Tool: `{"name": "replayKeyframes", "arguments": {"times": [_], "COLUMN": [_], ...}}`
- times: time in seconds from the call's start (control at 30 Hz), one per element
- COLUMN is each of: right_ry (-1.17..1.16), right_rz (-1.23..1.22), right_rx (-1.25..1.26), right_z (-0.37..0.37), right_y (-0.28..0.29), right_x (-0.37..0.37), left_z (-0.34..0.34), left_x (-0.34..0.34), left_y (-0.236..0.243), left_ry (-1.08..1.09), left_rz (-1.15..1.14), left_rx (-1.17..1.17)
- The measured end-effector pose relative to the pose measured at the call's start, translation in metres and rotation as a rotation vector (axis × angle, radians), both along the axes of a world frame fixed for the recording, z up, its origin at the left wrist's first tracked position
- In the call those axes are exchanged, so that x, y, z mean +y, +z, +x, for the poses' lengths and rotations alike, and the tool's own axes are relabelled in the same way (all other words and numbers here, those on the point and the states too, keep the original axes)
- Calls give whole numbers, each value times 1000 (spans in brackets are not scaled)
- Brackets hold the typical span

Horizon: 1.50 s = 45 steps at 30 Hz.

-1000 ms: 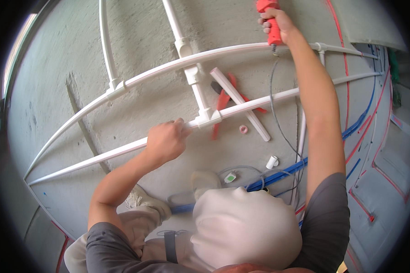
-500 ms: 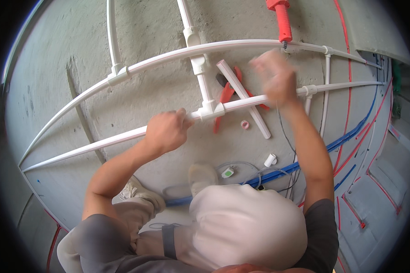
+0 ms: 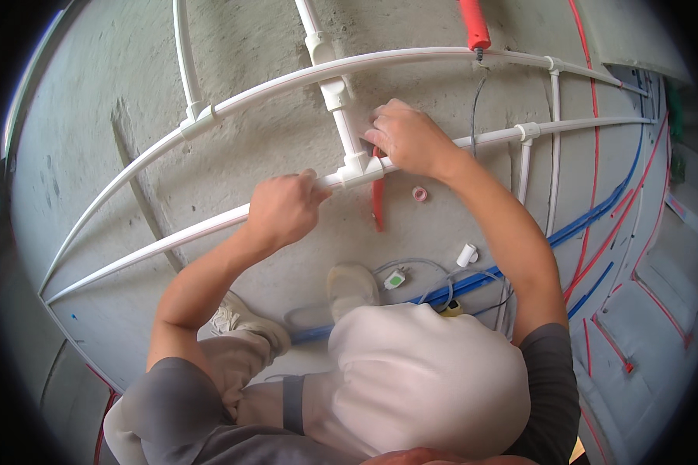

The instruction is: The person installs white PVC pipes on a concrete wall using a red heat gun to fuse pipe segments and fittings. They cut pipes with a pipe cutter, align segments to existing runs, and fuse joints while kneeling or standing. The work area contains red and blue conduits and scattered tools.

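My left hand [image 3: 285, 205] is closed round the nearer long white pipe [image 3: 209, 223], left of a white tee fitting [image 3: 358, 168]. Just right of that tee, my right hand [image 3: 412, 138] has its fingers curled down over the pipe. Beneath them shows part of a red-handled tool [image 3: 378, 203], one handle pointing toward me. What the right fingers grip is hidden behind the hand. A short branch pipe [image 3: 345, 130] joins the tee to the farther white pipe [image 3: 271, 84].
A red handle [image 3: 474, 27] with a grey cable stands beyond the far pipe. On the grey floor lie a small pinkish ring [image 3: 419, 194], a loose white fitting [image 3: 467, 254], a white-and-green plug [image 3: 395, 279] and blue conduits [image 3: 473, 297]. Red lines run at right.
My right hand has swung left and down to the tee. The loose white pipe piece no longer shows, and the red-handled tool lies differently. My left hand keeps its hold.
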State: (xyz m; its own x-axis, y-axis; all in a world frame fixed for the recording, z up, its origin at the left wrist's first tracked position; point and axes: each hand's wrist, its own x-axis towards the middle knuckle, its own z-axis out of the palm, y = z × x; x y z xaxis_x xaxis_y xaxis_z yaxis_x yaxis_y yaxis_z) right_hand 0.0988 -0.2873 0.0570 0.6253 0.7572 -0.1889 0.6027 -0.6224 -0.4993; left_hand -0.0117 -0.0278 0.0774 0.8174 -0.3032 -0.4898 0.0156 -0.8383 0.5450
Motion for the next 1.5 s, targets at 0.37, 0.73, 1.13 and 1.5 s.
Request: {"name": "replayKeyframes", "arguments": {"times": [0.37, 0.73, 1.13, 1.5], "right_ry": [-541, -394, -451, -483], "right_rz": [87, 34, -68, -8], "right_rx": [-199, -103, 48, 315], "right_z": [-112, -145, -180, -202], "right_y": [6, -34, 8, 3], "right_x": [-46, -66, -96, -108], "left_z": [-2, 0, -16, -31], "left_x": [2, 3, 6, 16], "left_y": [-3, -3, -42, -77], "left_ry": [2, -36, 51, -109], "left_rz": [-11, -6, -57, -25], "left_rx": [14, -3, -143, -643]}}
